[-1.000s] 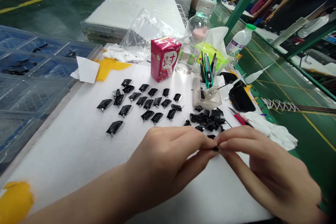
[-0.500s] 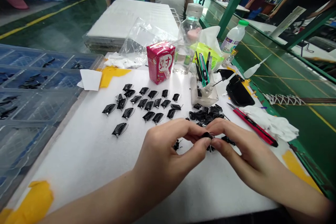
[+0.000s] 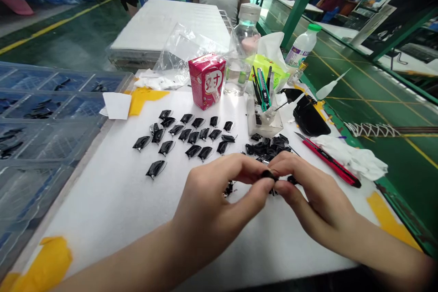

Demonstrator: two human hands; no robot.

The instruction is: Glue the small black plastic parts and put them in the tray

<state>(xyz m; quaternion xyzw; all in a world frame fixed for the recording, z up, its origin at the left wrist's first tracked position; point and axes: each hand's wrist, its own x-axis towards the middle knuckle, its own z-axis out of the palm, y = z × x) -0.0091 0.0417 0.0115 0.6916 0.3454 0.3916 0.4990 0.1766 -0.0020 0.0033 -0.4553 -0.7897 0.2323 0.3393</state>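
Note:
Between my two hands a small black piece [image 3: 269, 174] is pinched at the fingertips; most of it is hidden by the fingers. My left hand [image 3: 219, 191] grips it from the left with thumb and forefinger. My right hand [image 3: 311, 191] closes on its right side the same way. Just behind the fingers lies a heap of loose black parts [image 3: 270, 146] on the white work surface [image 3: 112, 223]. Farther left, several glossy black curved pieces [image 3: 193, 137] are spread apart, each with a thin clear edge.
A red drink carton [image 3: 206, 81], a large clear bottle [image 3: 244, 41] and a tool holder [image 3: 264, 121] with knives stand at the back. To the right lie a red utility knife [image 3: 328, 160] and crumpled tissue [image 3: 356, 157]. Divided plastic trays [image 3: 34, 121] line the left side.
Both hands keep their pinch on the small black piece, which seems to have turned slightly. The view has shifted a little.

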